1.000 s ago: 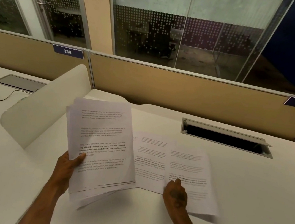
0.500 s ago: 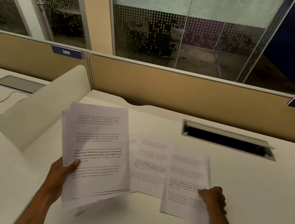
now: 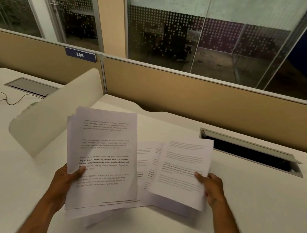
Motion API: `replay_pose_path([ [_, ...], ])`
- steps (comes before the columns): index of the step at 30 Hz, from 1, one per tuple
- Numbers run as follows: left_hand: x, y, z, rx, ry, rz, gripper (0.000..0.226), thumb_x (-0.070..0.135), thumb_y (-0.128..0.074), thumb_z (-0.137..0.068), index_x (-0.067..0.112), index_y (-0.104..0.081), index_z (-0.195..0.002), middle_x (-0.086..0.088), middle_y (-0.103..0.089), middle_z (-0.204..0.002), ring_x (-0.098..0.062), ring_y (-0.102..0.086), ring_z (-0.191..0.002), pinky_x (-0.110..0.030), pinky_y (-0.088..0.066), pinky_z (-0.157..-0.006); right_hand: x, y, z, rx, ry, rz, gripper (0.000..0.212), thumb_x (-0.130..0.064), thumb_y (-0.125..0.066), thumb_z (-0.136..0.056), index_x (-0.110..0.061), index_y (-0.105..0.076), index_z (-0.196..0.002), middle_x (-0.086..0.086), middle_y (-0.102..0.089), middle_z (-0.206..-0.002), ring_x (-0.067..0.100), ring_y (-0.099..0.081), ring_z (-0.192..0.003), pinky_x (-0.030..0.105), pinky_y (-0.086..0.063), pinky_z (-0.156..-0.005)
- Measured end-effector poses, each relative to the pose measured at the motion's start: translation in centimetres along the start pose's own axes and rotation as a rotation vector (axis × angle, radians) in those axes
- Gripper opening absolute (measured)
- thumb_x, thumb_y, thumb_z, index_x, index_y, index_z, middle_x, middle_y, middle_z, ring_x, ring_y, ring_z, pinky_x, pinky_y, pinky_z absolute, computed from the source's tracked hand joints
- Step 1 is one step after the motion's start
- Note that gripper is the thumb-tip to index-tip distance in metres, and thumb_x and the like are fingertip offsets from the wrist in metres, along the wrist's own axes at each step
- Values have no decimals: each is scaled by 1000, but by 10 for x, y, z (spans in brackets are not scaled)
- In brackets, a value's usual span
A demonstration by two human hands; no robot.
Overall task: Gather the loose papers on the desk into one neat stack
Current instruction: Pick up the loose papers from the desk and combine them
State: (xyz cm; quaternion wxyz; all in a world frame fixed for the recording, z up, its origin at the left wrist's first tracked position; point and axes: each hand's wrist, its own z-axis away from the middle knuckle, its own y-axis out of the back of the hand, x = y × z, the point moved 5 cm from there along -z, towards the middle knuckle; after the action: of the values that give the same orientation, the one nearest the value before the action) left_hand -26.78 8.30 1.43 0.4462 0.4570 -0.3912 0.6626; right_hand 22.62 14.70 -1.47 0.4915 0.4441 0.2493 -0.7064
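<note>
My left hand [image 3: 67, 180] grips a stack of several printed sheets [image 3: 103, 158] by its left edge, lifted and tilted above the white desk [image 3: 252, 215]. Its edges are uneven, with lower sheets sticking out at the bottom. My right hand [image 3: 210, 188] pinches a single printed sheet [image 3: 181, 172] at its right edge and holds it raised off the desk. Another sheet [image 3: 144, 165] lies flat on the desk between them, partly hidden by both.
A curved white divider [image 3: 51, 121] stands at the left of the desk. An open cable slot [image 3: 250, 154] is set in the desk at the back right. A tan partition [image 3: 199, 100] runs along the back. A thin cable [image 3: 6, 97] lies on the neighbouring desk.
My right hand moved from the sheet's lower left to its right edge, took hold of it and lifted it off the desk. The left hand's stack stayed about where it was.
</note>
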Motion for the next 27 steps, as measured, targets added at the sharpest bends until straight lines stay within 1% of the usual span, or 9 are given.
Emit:
replay_pose_path([
  [4, -2, 7, -3, 5, 12, 7, 24, 14, -69, -89, 12, -69, -112, -14, -80, -103, -37, -79, -85, -44, -65, -65, 25, -37, -5, 134, -6, 400, 45, -15, -84, -76, 5, -66, -112, 24, -71, -115, 39, -68, -103, 48, -56, -92],
  [7, -1, 14, -5, 15, 13, 8, 26, 13, -68, -90, 11, -67, -116, -14, -80, -104, -37, -78, -86, -43, -65, -65, 34, -55, 1, 239, -16, 703, 56, -24, -83, -78, 2, -59, -121, 24, -59, -124, 41, -58, -113, 49, -56, -89],
  [10, 0, 18, -7, 14, 9, 17, 28, 13, -69, -88, 10, -68, -116, -14, -80, -105, -37, -78, -87, -42, -65, -65, 33, -66, 9, 295, -40, 856, 60, -28, -82, -78, -3, -52, -124, 21, -52, -125, 38, -53, -115, 50, -56, -86],
  [13, 0, 20, -8, 11, 12, 32, 30, 15, -70, -85, 11, -68, -115, -14, -80, -104, -36, -79, -86, -41, -65, -63, 35, -69, 3, 253, -129, 769, 57, -21, -78, -80, -5, -48, -125, 21, -58, -123, 39, -60, -109, 50, -54, -91],
  [16, -1, 19, -9, 0, 14, 42, 30, 15, -70, -85, 13, -68, -115, -14, -80, -103, -37, -78, -86, -42, -65, -64, 38, -62, -7, 199, -220, 645, 44, -11, -78, -74, 1, -58, -112, 20, -69, -107, 39, -67, -95, 51, -54, -93],
  [18, -1, 18, -10, -4, 11, 46, 29, 14, -70, -86, 13, -68, -114, -15, -80, -104, -38, -78, -87, -43, -65, -65, 34, -57, -10, 169, -204, 606, 36, -10, -78, -74, 3, -66, -105, 21, -71, -103, 39, -68, -93, 51, -56, -91],
  [23, 4, 15, -13, -20, 2, 51, 29, 13, -69, -89, 12, -67, -117, -17, -79, -107, -40, -77, -91, -47, -65, -70, -26, -52, 6, 61, 149, 475, 35, -18, -74, -85, -6, -64, -116, 15, -70, -115, 33, -68, -96, 43, -58, -87],
  [24, 5, 14, -14, -23, -2, 49, 28, 12, -68, -90, 12, -67, -118, -17, -79, -107, -41, -77, -92, -50, -65, -74, -45, -49, 15, 23, 222, 428, 36, -21, -75, -85, -11, -64, -118, 12, -70, -117, 32, -69, -96, 41, -58, -83],
  [27, 12, 9, -15, -30, -15, 42, 28, 12, -68, -91, 12, -67, -120, -17, -79, -109, -42, -76, -94, -55, -62, -81, -99, -38, 46, -157, 348, 169, 23, -24, -78, -82, -28, -69, -104, 6, -77, -102, 28, -76, -82, 36, -61, -62],
])
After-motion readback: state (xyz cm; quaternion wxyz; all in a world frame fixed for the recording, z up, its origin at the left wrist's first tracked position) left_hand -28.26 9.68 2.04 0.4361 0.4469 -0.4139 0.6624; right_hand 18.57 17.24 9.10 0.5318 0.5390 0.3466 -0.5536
